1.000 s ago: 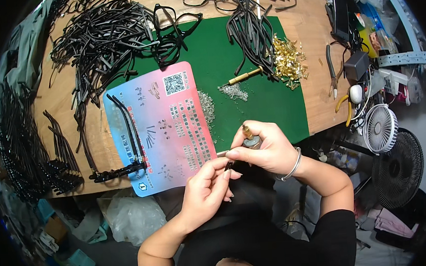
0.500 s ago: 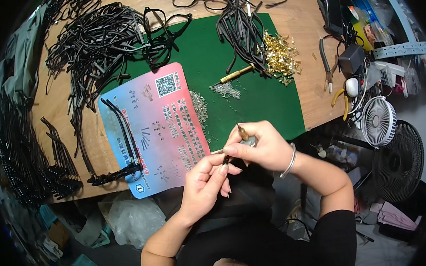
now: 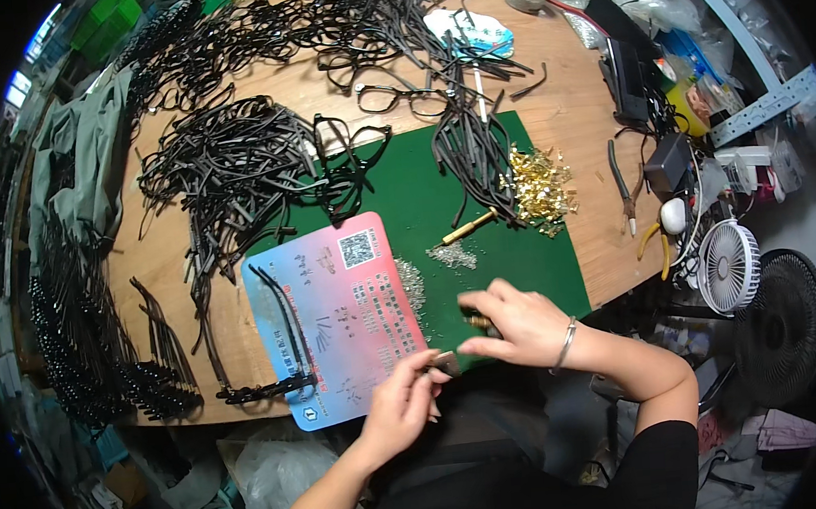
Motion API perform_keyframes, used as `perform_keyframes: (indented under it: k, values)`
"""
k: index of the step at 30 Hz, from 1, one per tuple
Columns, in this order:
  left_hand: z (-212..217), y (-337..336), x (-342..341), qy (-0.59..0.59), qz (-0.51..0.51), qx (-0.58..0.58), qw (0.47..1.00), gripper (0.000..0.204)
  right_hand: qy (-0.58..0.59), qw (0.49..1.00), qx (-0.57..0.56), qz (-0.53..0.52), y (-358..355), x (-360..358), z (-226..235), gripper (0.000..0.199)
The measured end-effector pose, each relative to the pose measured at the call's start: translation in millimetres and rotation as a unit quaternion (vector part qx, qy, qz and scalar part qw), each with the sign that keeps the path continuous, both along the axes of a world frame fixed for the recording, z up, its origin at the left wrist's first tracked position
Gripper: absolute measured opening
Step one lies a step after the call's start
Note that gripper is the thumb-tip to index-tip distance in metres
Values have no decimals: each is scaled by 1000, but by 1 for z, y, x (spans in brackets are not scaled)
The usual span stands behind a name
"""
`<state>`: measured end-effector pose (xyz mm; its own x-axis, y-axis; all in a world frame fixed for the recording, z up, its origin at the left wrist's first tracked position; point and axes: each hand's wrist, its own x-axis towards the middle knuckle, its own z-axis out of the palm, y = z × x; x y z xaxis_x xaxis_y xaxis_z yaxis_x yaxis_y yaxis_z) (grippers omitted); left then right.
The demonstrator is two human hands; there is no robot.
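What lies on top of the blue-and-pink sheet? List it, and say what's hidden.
Black glasses lie partly on the sheet, partly over the wooden table. The left hand hides its lower right corner. Whatever is directly behind glasses or hand cannot be seen.

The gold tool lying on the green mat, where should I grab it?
Best to pinch the gold tool mid-handle, probably from above and your right: it lies flat, its handle is the thickest part, and silver bits lie by its thin tip.
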<state>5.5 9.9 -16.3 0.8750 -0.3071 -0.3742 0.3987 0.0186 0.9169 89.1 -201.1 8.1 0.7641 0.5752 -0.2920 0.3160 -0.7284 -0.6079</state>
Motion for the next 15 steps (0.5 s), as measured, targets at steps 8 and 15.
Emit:
perform_keyframes:
  k: [8, 15]
  values:
    - [-12, -9, 3, -8, 77, 65, 995, 26, -108, 989, -99, -37, -4, -23, -13, 67]
    - [-18, -15, 14, -84, 49, 132, 987, 27, -27, 996, 27, -79, -30, -8, -5, 35]
